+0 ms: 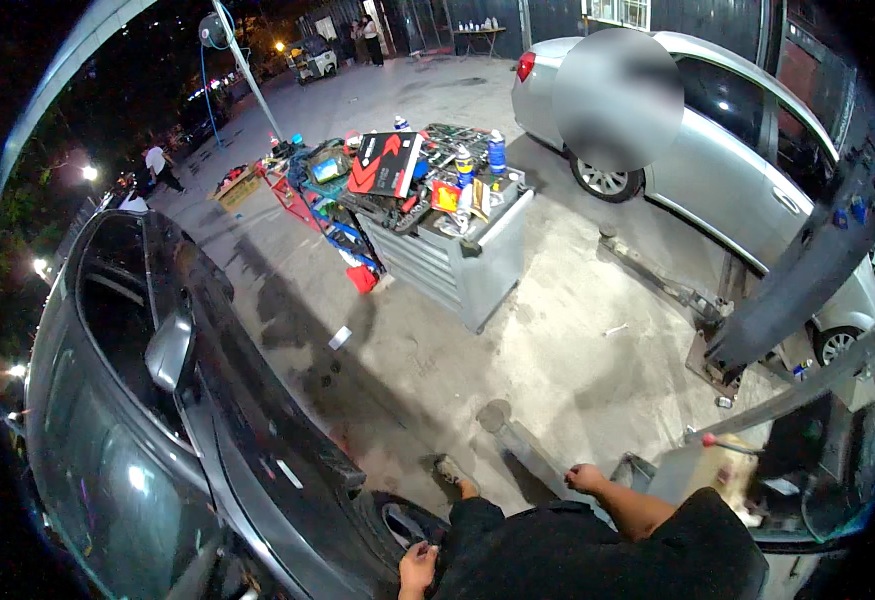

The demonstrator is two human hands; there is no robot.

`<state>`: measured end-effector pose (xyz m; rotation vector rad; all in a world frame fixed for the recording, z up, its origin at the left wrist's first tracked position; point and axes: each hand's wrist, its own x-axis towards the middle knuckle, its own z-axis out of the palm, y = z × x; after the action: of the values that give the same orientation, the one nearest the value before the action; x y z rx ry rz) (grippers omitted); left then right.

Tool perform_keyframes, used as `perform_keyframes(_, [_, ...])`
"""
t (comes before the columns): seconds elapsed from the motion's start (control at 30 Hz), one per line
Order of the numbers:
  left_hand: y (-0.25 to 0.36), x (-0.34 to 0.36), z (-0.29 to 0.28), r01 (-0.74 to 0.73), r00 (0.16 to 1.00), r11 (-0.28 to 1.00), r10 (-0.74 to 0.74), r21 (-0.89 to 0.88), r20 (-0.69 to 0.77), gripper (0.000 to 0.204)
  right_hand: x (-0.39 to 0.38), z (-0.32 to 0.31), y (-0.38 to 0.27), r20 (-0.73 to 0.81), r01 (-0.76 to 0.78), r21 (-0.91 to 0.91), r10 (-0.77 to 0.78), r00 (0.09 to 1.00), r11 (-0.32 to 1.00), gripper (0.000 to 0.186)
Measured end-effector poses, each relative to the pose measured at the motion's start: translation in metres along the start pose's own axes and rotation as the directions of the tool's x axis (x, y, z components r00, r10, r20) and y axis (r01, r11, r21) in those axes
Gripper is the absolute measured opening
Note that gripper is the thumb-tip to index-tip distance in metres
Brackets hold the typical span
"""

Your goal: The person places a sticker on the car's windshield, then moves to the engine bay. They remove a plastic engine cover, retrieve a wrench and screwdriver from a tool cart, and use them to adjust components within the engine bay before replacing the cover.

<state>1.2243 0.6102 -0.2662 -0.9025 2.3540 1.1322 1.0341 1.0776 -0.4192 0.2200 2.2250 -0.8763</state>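
My left hand (418, 565) is low at the centre beside the dark car (127, 440), its fingers curled; whether it holds something small is unclear. My right hand (585, 479) hangs with curled fingers above the floor near a metal lift arm (507, 440); what, if anything, is in it cannot be made out. My foot (452, 470) stands by the car's front wheel (402, 520). At the lower right, behind my right arm, is machinery with a red-knobbed lever (709, 440).
A grey tool cart (427, 270) bears tools, cans and a red-black case (382, 163). A lift column (797, 270) and second arm (657, 275) flank a silver car (707, 160). People (162, 160) (370, 40), a side table (482, 32) and a pole (252, 80) are farther back.
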Motion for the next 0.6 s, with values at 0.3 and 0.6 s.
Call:
perform_keyframes(0.3, [0.133, 0.213, -0.211, -0.222, 0.973, 0.960, 0.228, 0.168, -0.017, 0.050, 0.211, -0.043, -0.282, -0.229, -0.076, -0.186, 0.032, 0.973, 0.980, 0.059])
perform_keyframes(0.6, [0.147, 0.384, -0.314, -0.150, 0.979, 0.936, 0.186, 0.318, -0.084, 0.044, 0.500, -0.055, -0.574, 0.020, -0.017, 0.985, -0.020, 1.000, 0.172, 0.036])
